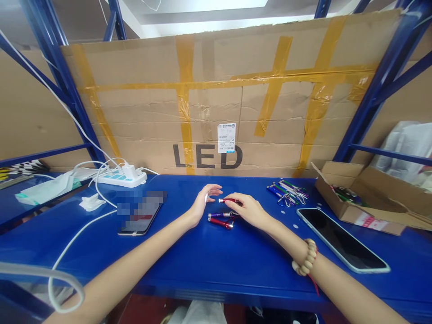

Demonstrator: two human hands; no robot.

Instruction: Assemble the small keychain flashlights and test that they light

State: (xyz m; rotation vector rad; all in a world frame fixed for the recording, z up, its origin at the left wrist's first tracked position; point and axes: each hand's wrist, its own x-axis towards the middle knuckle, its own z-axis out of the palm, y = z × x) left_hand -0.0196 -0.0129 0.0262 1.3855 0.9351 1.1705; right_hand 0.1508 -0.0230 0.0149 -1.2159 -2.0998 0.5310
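My right hand (248,208) grips a small red metal keychain flashlight (222,200), its silver end sticking out to the left beyond the fingers. Facing it, my left hand (203,202) is open, fingers stretched toward the red flashlight but apart from it. A small white patch (206,197) shows at the left palm; I cannot make out what it is. Just below the hands, a purple-blue flashlight (218,215) and another red flashlight (220,223) with clips lie side by side on the blue table (189,265).
Several coloured flashlights with carabiner clips (288,192) lie at the right, near an open cardboard box (371,213). A phone (342,240) rests in front of the box. At left are another phone (143,216), a power strip (119,178) and white cables (67,247). Taped cardboard (151,117) stands behind.
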